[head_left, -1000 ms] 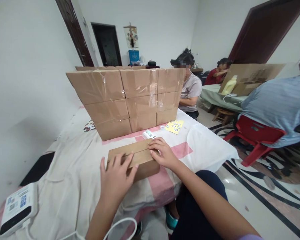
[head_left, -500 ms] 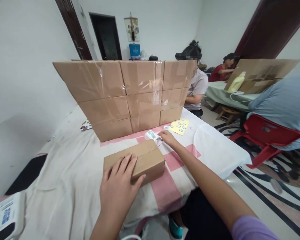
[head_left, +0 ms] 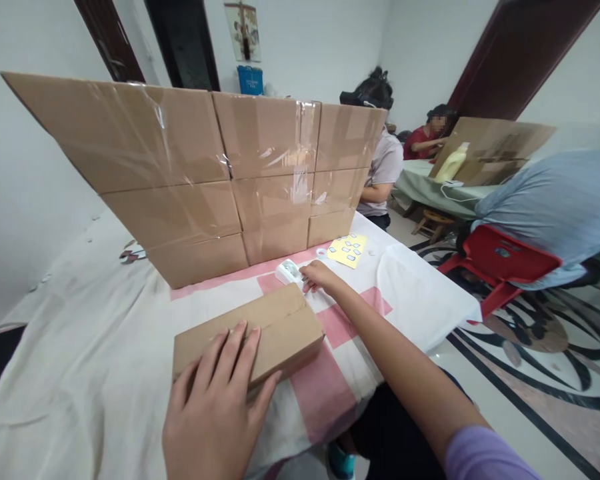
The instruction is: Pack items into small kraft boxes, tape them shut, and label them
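Observation:
My left hand [head_left: 213,400] lies over the top of a closed cardboard box [head_left: 280,320], fingers spread and thumb along its near edge. Beyond the box's far right corner, my right hand [head_left: 319,276] has its fingers pinched together. Those fingertips are right beside a small white device [head_left: 289,271] with a greyish window on top. Whatever they pinch is too small and too hidden to name. A small white ring [head_left: 321,253] and a yellow sheet with blue-outlined stickers [head_left: 350,251] lie just past that hand.
A wall of taped cardboard boxes [head_left: 270,200] stands across the table behind the box. Pink and white cloth [head_left: 325,400] covers the table. A person [head_left: 385,160] sits behind the wall; another in blue [head_left: 555,207] is on a red chair [head_left: 510,257] at right.
My view has moved closer and turned, so the box and wall appear larger and further left. My left hand stays on the box; my right hand stays at the white device, fingers slightly shifted.

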A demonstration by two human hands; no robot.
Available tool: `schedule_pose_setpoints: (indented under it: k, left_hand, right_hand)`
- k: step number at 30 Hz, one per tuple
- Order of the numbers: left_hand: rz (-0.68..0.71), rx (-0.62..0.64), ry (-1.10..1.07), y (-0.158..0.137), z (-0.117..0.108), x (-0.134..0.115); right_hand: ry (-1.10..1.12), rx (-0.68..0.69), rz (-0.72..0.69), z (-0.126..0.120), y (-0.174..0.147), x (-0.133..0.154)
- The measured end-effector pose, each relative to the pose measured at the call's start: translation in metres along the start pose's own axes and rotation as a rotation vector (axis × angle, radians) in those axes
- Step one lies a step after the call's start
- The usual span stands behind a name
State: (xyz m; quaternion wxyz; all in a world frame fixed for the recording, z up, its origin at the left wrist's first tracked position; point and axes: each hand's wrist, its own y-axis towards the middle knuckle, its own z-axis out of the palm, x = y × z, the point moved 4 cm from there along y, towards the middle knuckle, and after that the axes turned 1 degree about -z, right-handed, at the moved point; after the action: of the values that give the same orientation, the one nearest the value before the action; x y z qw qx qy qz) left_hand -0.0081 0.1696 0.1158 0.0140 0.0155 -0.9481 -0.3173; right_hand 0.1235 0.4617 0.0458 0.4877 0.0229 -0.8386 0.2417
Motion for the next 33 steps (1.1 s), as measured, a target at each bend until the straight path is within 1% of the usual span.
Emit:
schedule_pose_setpoints:
  k: [4,12,21,25,33]
  left_hand:
    - [0.002,-0.013,-0.012,-0.001,0.002,0.0]
    - [-0.008,-0.033,-0.028,-0.002,0.002,0.001]
    - [-0.005,-0.042,-0.018,-0.004,0.002,0.002]
    - [-0.004,-0.047,-0.019,-0.003,0.002,0.001]
    - [-0.035,-0.022,-0.027,-0.002,0.0,0.0]
  right_hand:
    - [0.069,0.01,-0.008,0.002,-0.003,0.001]
    - [0.218,0.032,-0.074,0.0,-0.011,-0.002]
    - [0.372,-0.003,-0.121,0.002,-0.015,-0.012]
    - [0.372,-0.023,-0.078,0.003,-0.022,-0.014]
    - [0.216,-0.014,0.128,-0.001,-0.027,-0.032]
